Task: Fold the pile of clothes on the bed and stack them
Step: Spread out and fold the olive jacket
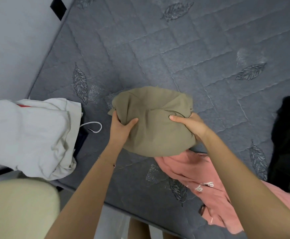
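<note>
We hold a soft olive-green folded cloth [154,121] in both hands, just over the grey quilted bed [175,57] and near its front edge. It looks folded into a small bundle. So we think the next job is to carry it to the left and lay it on the white folded clothes [28,135] that sit by the left edge of the bed. To do this well, we should move both hands together so the folds do not fall open. Then we set the bundle down flat and square on the pile and slide our fingers out gently. Our left hand [121,125] grips the left side of the cloth, thumb on top and fingers wrapped round the edge. Our right hand [187,125] grips the right side, thumb pressed on top. A crumpled pink top [201,176] lies just below the bundle, and a black piece of clothing [289,135] lies far right. Both look not yet folded.
</note>
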`<act>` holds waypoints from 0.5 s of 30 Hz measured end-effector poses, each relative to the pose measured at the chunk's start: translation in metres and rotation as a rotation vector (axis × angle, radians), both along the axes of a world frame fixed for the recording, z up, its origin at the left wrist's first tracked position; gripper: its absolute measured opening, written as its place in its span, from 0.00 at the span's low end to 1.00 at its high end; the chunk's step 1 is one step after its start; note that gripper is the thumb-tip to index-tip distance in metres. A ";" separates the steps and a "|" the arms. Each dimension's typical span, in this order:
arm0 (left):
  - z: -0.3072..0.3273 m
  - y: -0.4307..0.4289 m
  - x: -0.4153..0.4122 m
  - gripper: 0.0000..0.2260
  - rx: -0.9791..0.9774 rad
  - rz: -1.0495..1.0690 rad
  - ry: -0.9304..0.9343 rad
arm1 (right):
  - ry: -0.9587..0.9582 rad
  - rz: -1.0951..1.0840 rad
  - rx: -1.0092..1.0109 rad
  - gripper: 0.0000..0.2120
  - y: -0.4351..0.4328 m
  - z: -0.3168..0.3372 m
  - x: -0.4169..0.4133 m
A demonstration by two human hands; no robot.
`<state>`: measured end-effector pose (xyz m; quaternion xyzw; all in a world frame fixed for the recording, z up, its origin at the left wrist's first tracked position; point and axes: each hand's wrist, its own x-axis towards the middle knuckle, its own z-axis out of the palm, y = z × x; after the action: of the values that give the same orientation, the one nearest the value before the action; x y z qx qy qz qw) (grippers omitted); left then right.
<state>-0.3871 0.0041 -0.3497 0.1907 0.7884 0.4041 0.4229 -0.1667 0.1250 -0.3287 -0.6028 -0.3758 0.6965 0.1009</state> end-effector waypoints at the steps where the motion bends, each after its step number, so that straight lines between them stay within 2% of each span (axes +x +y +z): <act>1: 0.008 -0.003 -0.002 0.29 0.026 0.008 0.018 | 0.008 -0.012 0.015 0.10 -0.004 0.008 -0.002; 7: 0.065 -0.027 -0.015 0.28 0.126 0.113 0.025 | 0.066 -0.053 0.141 0.09 -0.031 0.068 -0.026; 15: 0.134 -0.070 -0.076 0.28 0.225 0.174 0.142 | 0.078 -0.088 0.282 0.07 -0.078 0.131 -0.091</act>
<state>-0.4628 -0.0654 -0.2153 0.1960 0.7796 0.5104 0.3054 -0.2577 0.0472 -0.1978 -0.5712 -0.4390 0.6546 0.2294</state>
